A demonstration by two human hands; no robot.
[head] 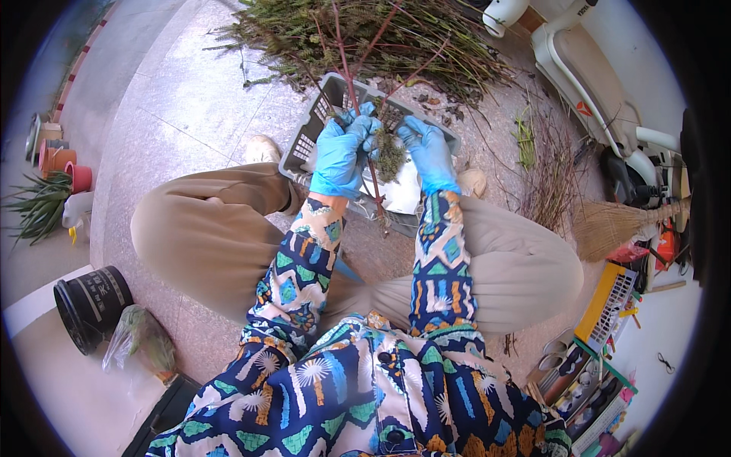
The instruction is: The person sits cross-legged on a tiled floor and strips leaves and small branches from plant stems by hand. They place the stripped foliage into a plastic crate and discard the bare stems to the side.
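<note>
Both of my hands wear blue disposable gloves. My left hand [342, 151] grips a reddish branching plant stem [375, 185] over a grey plastic crate [302, 128]. The stem's forks reach up towards the pile of cut plants. A clump of small green leafy tips [390, 155] hangs between my hands, beside the stem. My right hand [427, 149] is just right of this clump with its fingers partly bent; whether they pinch any of it is unclear. Something white [397, 191] lies in the crate beneath.
A big heap of cut leafy stems [365, 40] lies beyond the crate. Bare twigs [551, 171] and a straw broom [611, 228] are at the right, near a white scooter [594, 80]. A black bucket [94, 308] and a plastic bag of greens [143, 340] stand at the lower left.
</note>
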